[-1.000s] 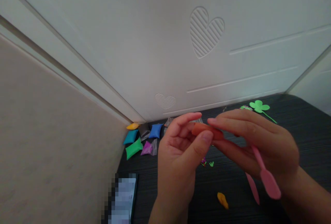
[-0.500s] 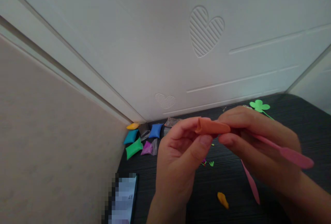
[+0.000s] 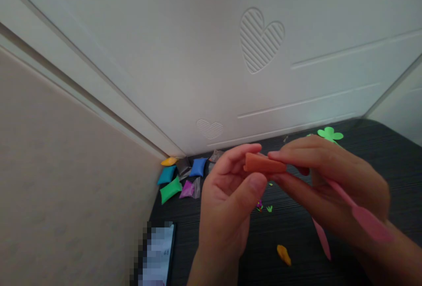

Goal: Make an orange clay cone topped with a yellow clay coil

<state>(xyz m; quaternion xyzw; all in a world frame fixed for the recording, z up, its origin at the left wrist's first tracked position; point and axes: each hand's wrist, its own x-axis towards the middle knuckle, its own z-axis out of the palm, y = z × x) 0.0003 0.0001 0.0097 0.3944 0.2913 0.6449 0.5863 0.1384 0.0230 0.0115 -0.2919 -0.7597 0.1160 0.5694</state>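
Observation:
Both hands are raised above a dark table [image 3: 379, 163] and pinch one orange clay piece [image 3: 260, 163] between them. My left hand [image 3: 227, 202] grips its left end with thumb and fingers. My right hand [image 3: 329, 180] presses its right end with thumb and forefinger and also carries a pink plastic modelling tool [image 3: 362, 215], whose blade sticks out to the lower right.
Small bags of coloured clay [image 3: 181, 176] lie at the table's back left corner. A second pink tool [image 3: 321, 240] and a yellow clay lump [image 3: 283, 255] lie below my hands. A green clay clover [image 3: 329, 134] sits at the back right. A phone [image 3: 156, 255] lies front left.
The clay piece has been turned and pressed between the fingers. The pink tool in my right hand swung out to the right and then dropped a little.

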